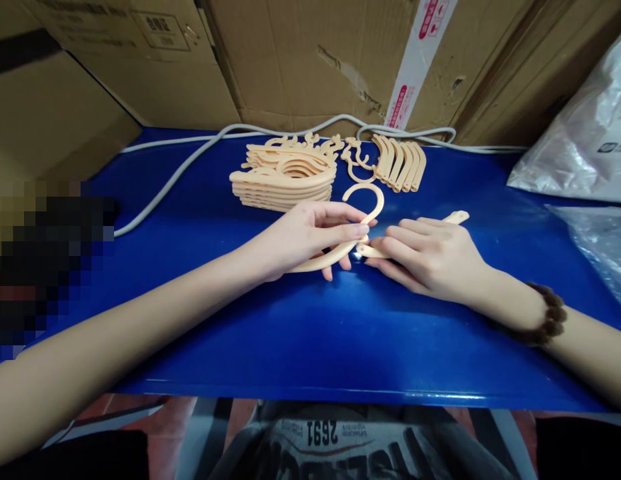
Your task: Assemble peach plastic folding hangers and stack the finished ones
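Observation:
Between thumb and fingers, my left hand [323, 233] grips a cream plastic hanger piece with a hook [374, 200]; its curved arm [317, 262] runs out below the palm. My right hand [430, 253] is closed around a loose hanger arm [457, 217], whose far end sticks out past the knuckles. The near end of that arm, with a small hole, sits close to the base of the hook. Whether the two pieces touch is hard to make out. Behind my left hand lies a stack of folded hangers [283, 180].
Loose hanger arms [400, 163] lie in a row at the back, beside a few loose hooks [359, 163]. A white cable [190, 160] crosses the blue table [290, 340]. Cardboard boxes [300, 67] stand behind, and plastic bags [575, 147] are on the right.

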The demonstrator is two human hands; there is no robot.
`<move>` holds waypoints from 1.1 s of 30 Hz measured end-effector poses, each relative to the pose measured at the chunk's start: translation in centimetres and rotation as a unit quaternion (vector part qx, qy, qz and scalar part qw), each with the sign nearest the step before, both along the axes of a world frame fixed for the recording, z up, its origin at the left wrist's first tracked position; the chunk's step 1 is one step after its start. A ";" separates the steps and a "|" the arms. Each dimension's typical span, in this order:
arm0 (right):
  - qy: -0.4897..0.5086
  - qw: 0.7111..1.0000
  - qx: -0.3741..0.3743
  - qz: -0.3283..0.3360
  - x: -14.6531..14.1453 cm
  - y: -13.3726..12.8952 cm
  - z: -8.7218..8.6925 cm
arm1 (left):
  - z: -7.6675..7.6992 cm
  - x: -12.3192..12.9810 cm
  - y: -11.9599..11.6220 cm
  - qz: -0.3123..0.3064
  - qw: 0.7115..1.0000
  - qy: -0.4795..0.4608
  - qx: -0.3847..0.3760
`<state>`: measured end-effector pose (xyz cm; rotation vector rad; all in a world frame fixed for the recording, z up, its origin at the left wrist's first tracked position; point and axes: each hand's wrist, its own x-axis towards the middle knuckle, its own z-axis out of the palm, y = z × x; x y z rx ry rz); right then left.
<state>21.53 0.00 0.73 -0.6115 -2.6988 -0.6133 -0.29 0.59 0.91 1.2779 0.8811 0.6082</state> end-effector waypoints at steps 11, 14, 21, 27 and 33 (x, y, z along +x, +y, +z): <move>0.005 0.995 0.104 0.001 0.3 -0.3 -0.2 | -0.3 -0.4 0.5 -0.029 0.999 0.000 -0.040; 0.011 0.994 0.105 -0.005 0.3 -0.2 -0.2 | -0.4 -0.6 0.7 -0.035 0.997 -0.010 -0.063; -0.003 0.994 0.106 -0.004 0.5 -0.1 -0.4 | -0.4 -0.5 0.8 -0.020 0.996 0.013 -0.091; -0.006 0.993 0.122 0.006 0.6 -0.3 -0.3 | -0.2 -0.4 0.7 -0.018 0.996 0.006 -0.088; -0.016 0.988 0.156 -0.004 0.5 -0.3 -0.1 | -0.2 -0.4 0.7 -0.020 0.996 -0.003 -0.083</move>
